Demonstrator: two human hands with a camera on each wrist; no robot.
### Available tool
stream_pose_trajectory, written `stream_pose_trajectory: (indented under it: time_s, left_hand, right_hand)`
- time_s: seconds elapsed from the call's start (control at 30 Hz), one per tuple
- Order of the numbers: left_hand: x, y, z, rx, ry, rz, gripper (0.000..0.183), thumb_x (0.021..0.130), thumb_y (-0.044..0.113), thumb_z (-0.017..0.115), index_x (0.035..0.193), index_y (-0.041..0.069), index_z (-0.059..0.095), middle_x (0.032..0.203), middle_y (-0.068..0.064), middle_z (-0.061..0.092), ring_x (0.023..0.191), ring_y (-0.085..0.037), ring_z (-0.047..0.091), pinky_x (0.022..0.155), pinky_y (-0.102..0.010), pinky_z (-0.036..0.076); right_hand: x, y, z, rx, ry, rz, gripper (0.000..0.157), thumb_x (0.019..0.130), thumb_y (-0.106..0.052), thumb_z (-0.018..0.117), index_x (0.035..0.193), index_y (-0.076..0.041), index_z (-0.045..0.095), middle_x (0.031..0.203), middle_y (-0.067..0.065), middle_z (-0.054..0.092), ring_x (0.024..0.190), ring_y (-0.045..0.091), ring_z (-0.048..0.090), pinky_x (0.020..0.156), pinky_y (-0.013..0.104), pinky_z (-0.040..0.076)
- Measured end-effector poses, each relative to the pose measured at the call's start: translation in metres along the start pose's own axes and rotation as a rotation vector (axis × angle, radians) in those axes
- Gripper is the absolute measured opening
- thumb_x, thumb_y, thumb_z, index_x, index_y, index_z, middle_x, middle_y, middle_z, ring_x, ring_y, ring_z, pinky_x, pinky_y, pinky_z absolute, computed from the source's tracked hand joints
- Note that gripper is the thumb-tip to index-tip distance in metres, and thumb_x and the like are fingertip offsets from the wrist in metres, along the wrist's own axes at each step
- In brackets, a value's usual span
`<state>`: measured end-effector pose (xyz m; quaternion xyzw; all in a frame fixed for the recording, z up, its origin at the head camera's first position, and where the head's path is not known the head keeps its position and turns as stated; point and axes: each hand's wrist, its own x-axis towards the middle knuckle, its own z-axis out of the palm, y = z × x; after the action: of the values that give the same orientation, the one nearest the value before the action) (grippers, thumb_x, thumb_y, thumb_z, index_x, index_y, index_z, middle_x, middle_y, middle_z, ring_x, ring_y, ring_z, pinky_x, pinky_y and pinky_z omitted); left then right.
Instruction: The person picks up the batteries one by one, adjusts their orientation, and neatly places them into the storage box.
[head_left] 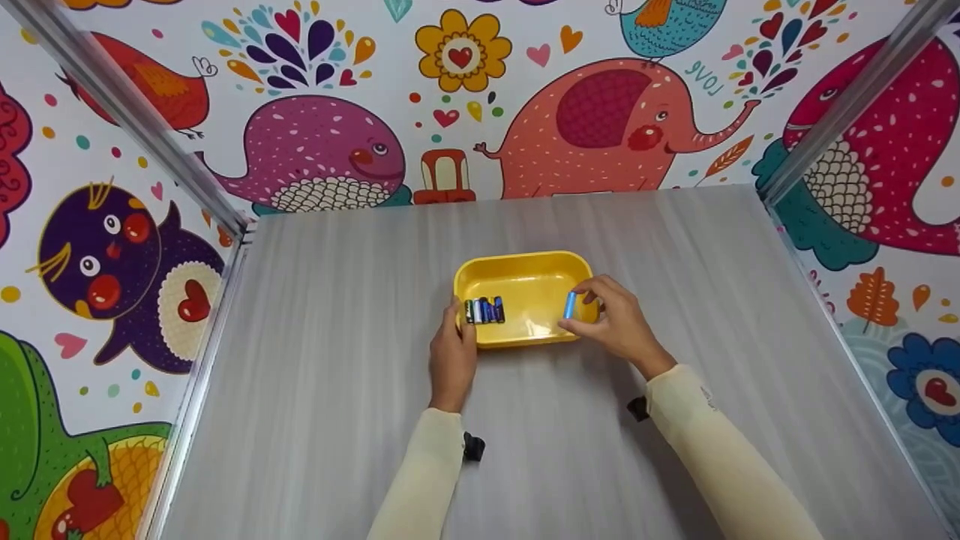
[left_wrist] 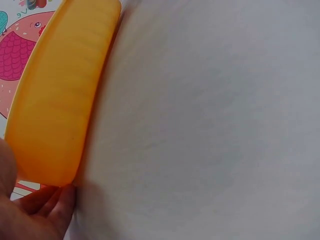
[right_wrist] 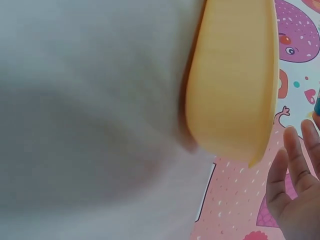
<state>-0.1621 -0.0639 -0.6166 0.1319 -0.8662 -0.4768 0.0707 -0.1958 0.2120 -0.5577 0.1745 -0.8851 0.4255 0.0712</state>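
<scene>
A yellow plastic tray [head_left: 523,289] sits on the table. My left hand [head_left: 452,364] grips its left end, with the thumb at the rim and the fingers against the outer wall; the left wrist view shows this hand [left_wrist: 42,215] at the tray's corner. Inside the tray, by that end, several small batteries [head_left: 484,310] lie side by side in a row. Over the tray's right end, my right hand [head_left: 621,322] pinches one light blue battery [head_left: 570,306] between thumb and fingers, held nearly upright. The right wrist view catches only a sliver of that battery at its edge.
The grey wood-grain table [head_left: 337,337] spreads around the tray. Walls printed with cartoon animals [head_left: 322,150] rise at the back and both sides, with metal rails [head_left: 202,360] along the table's edges.
</scene>
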Motion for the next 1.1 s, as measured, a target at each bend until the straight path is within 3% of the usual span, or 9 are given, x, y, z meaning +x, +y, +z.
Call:
stream_pose_trajectory:
  time_s: [0.13,0.3,0.5,0.6,0.8,0.93,1.1]
  left_hand:
    - [0.000,0.002,-0.001,-0.010,-0.011,-0.018,0.050,0.105,0.024,0.053,0.154,0.027,0.044,0.150,0.000,0.057,0.125,-0.016,0.060,0.109,-0.041,0.048]
    - [-0.001,0.003,-0.002,-0.022,-0.029,-0.038,0.052,0.106,0.024,0.052,0.156,0.028,0.041,0.153,0.001,0.054,0.127,-0.015,0.059,0.111,-0.040,0.046]
    - [-0.001,0.003,0.000,-0.027,-0.026,-0.045,0.052,0.105,0.023,0.052,0.156,0.028,0.042,0.154,0.002,0.053,0.130,-0.015,0.057,0.113,-0.041,0.045]
    - [-0.001,0.004,0.001,-0.023,-0.023,-0.043,0.053,0.105,0.023,0.052,0.156,0.026,0.042,0.154,0.001,0.053,0.132,-0.016,0.057,0.113,-0.041,0.045]
    - [0.001,0.004,0.001,-0.013,-0.023,-0.033,0.054,0.104,0.022,0.052,0.157,0.025,0.041,0.153,0.000,0.054,0.126,-0.015,0.060,0.110,-0.040,0.048]
    - [0.002,0.002,0.001,0.008,-0.019,-0.022,0.053,0.104,0.021,0.053,0.156,0.023,0.043,0.152,-0.002,0.056,0.121,-0.016,0.062,0.107,-0.041,0.049]
    - [0.003,0.001,0.001,0.018,-0.022,-0.027,0.054,0.103,0.020,0.054,0.156,0.023,0.043,0.152,-0.002,0.055,0.123,-0.017,0.062,0.107,-0.042,0.049]
  right_hand:
    - [0.011,-0.006,0.009,0.014,-0.007,0.021,0.047,0.077,-0.035,0.090,0.113,-0.015,0.066,0.106,0.012,0.065,0.092,0.030,0.061,0.081,0.048,0.058]
    - [0.021,-0.005,0.022,0.019,-0.040,0.039,0.051,0.078,-0.041,0.088,0.117,-0.016,0.066,0.112,0.010,0.066,0.094,0.019,0.059,0.081,0.038,0.057]
    - [0.028,0.000,0.037,0.043,-0.086,0.057,0.050,0.080,-0.037,0.087,0.121,-0.018,0.065,0.119,0.011,0.066,0.097,0.021,0.061,0.087,0.041,0.057]
    - [0.032,0.000,0.041,0.043,-0.112,0.062,0.051,0.081,-0.042,0.085,0.122,-0.019,0.065,0.120,0.012,0.064,0.099,0.022,0.061,0.089,0.043,0.058]
    - [0.042,-0.001,0.050,0.058,-0.119,0.047,0.047,0.081,-0.035,0.086,0.120,-0.018,0.066,0.120,0.016,0.065,0.099,0.024,0.061,0.090,0.050,0.057]
    - [0.049,-0.002,0.057,0.054,-0.127,0.031,0.047,0.081,-0.031,0.087,0.120,-0.016,0.067,0.118,0.017,0.066,0.099,0.025,0.062,0.089,0.048,0.058]
    - [0.056,-0.004,0.066,0.034,-0.179,0.065,0.050,0.081,-0.039,0.086,0.123,-0.019,0.067,0.120,0.012,0.067,0.101,0.022,0.061,0.088,0.043,0.057]
